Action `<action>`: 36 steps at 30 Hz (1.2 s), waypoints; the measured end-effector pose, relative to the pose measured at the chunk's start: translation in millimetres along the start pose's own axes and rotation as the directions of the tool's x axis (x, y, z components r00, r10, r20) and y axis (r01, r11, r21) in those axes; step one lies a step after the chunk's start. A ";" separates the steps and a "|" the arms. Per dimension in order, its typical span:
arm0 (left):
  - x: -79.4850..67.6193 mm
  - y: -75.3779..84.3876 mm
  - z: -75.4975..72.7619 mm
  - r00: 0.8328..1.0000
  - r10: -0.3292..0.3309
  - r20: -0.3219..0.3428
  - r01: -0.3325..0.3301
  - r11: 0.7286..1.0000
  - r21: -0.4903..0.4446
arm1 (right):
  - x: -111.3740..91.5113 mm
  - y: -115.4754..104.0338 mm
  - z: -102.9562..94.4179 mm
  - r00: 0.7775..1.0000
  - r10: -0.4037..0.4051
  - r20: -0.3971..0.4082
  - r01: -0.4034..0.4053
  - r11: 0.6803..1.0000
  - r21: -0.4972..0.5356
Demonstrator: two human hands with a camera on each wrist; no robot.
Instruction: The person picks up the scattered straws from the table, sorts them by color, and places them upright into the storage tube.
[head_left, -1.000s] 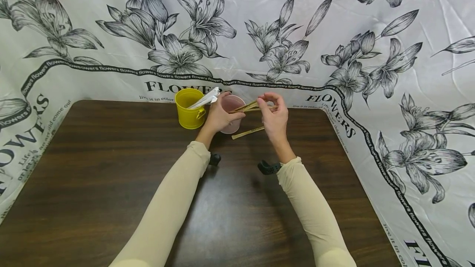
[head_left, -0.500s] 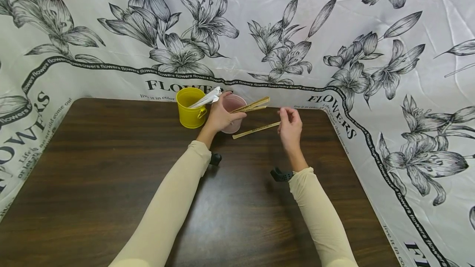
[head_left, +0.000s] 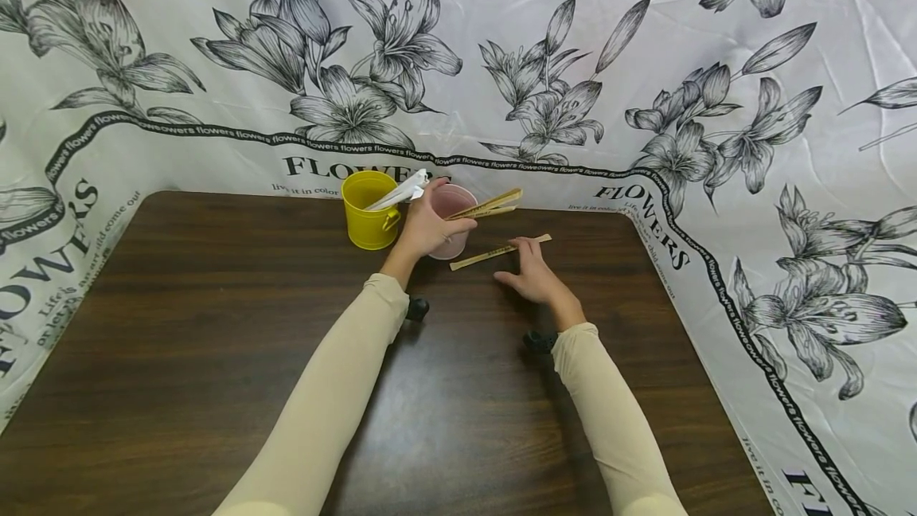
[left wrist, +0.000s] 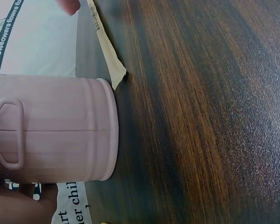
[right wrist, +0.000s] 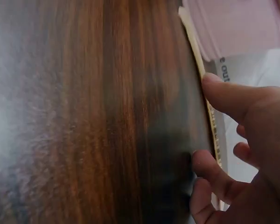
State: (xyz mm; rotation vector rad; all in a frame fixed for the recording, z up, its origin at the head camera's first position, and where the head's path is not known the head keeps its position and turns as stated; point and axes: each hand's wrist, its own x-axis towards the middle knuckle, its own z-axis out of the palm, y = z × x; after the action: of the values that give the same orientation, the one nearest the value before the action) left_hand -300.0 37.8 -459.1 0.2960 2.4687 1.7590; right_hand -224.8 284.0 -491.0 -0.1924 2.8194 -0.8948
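Note:
My left hand (head_left: 427, 223) grips the small pink bucket (head_left: 450, 248) at its rim, with the thumb across the front. Several slim tan paper packets (head_left: 497, 202) lean out of the bucket to the right. One more printed tan packet (head_left: 476, 259) lies on the table just in front of the bucket. Over its right part is my right hand (head_left: 537, 277), fingers reaching across the packet and thumb spread apart on the near side. In the right wrist view, the thumb (right wrist: 224, 93) and fingers stand apart along the packet (right wrist: 194, 42).
Left of the pink bucket stands a yellow bucket (head_left: 368, 228) with white wrapped sticks (head_left: 396, 191) leaning out of it. The dark wooden table (head_left: 215, 341) ends just behind the buckets at a flower-printed white cloth (head_left: 544, 189).
My right hand let go of the packets in the pink bucket, drew back to the right, then came down over the packet on the table. The left hand stayed on the bucket.

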 end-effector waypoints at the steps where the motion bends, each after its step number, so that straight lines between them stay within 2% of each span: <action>1: -0.2 0.2 0.0 1.000 0.000 0.002 0.000 1.000 0.000 | 0.7 1.2 0.6 1.000 0.002 0.011 -0.002 1.000 -0.013; 11: 0.8 1.5 -2.5 1.000 -0.004 -0.004 0.003 1.000 -0.002 | 9.4 -4.8 0.1 0.994 -0.005 0.112 0.018 0.993 -0.115; 15: 0.3 1.4 -2.7 1.000 -0.010 -0.001 0.010 1.000 0.003 | 7.7 -6.5 2.3 0.994 0.008 0.113 0.009 0.988 -0.156; 20: -0.8 1.2 -2.5 1.000 -0.009 0.013 0.009 1.000 -0.002 | 3.5 -4.9 6.4 0.996 0.019 0.084 -0.005 0.988 -0.156; 29: -2.1 -0.5 -3.4 0.999 -0.026 0.020 0.026 1.000 -0.010 | -4.8 -1.3 13.2 0.996 -0.069 0.048 0.076 0.985 -0.157; 36: -2.4 2.4 -1.2 0.999 -0.024 0.026 0.025 1.000 -0.015 | -12.3 9.6 13.6 0.984 -0.175 0.020 0.176 0.972 -0.156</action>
State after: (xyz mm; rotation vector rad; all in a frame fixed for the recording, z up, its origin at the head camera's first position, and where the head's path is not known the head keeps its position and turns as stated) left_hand -297.7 36.9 -456.5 0.2845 2.4294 1.7526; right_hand -210.6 286.4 -505.9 -0.4724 2.9024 -0.7009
